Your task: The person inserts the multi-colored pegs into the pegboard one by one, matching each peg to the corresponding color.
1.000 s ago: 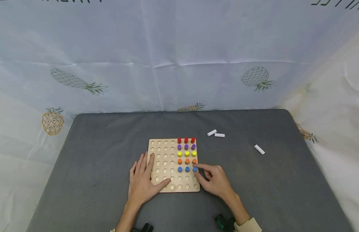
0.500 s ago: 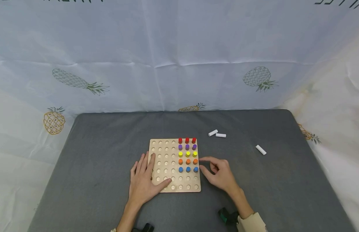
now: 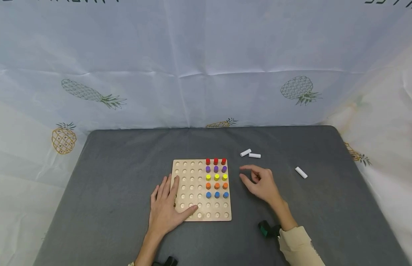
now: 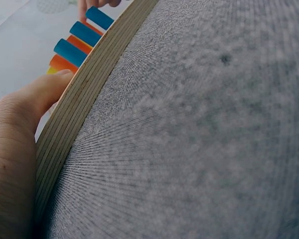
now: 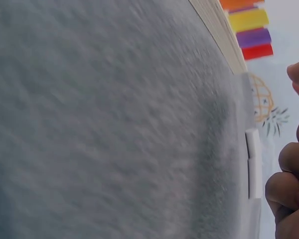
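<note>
A square wooden peg board (image 3: 191, 192) with rows of round holes lies on the table. Its right side carries rows of three pegs: red (image 3: 215, 161), purple (image 3: 216, 169), yellow (image 3: 216, 177), orange (image 3: 217, 186) and blue (image 3: 217, 195). My left hand (image 3: 165, 206) rests on the board's left edge, fingers straight and thumb across the lower holes. In the left wrist view the thumb (image 4: 45, 89) lies over the board's edge. To the right of the board hovers my right hand (image 3: 263, 185), thumb and index finger apart, the other fingers curled, holding nothing visible.
Two white pegs (image 3: 254, 156) lie close together beyond the right hand. Another white peg (image 3: 301, 172) lies farther right. The grey cloth-covered table (image 3: 126, 159) meets a pale pineapple-print curtain (image 3: 179, 55) at the back.
My right hand has let go of the rightmost blue peg and moved away from the board, to the right and farther back. The left hand stays in place on the board.
</note>
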Demonstrator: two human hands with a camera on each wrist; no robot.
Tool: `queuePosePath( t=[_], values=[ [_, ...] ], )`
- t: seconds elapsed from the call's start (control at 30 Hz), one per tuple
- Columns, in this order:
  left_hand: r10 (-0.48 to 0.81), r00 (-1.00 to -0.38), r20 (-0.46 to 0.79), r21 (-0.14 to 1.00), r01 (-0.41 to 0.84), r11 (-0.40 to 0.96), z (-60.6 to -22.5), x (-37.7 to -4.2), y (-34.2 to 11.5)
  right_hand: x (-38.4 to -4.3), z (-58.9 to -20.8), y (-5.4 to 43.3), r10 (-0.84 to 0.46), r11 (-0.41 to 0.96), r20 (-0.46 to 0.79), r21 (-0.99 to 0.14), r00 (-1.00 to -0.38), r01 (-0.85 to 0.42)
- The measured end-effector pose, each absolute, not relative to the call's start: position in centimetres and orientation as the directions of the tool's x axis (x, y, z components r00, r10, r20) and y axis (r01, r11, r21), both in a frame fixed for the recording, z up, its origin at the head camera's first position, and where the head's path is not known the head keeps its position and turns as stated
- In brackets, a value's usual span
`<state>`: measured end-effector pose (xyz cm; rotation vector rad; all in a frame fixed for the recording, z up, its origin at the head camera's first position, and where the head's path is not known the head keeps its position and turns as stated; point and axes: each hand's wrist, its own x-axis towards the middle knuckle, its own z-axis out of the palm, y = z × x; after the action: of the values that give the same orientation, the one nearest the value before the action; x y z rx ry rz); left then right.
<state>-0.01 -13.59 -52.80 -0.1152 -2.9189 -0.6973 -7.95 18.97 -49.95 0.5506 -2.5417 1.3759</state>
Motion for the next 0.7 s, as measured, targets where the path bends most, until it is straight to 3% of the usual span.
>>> queuePosePath(
  t=[0.33, 0.7],
  values=[
    [0.038, -0.986, 0.162, 0.448, 0.107, 0.888, -52.8, 0.0, -13.6, -10.5, -50.0, 19.9, -0.215, 0.562, 0.306, -0.738, -0.927, -0.374],
    [0.035, -0.99, 0.134, 0.442, 0.091, 0.892, -52.7, 0.0, -13.5, -12.8, -50.0, 19.8, -0.174, 0.705, 0.145, -0.672, -0.974, -0.226]
  ],
)
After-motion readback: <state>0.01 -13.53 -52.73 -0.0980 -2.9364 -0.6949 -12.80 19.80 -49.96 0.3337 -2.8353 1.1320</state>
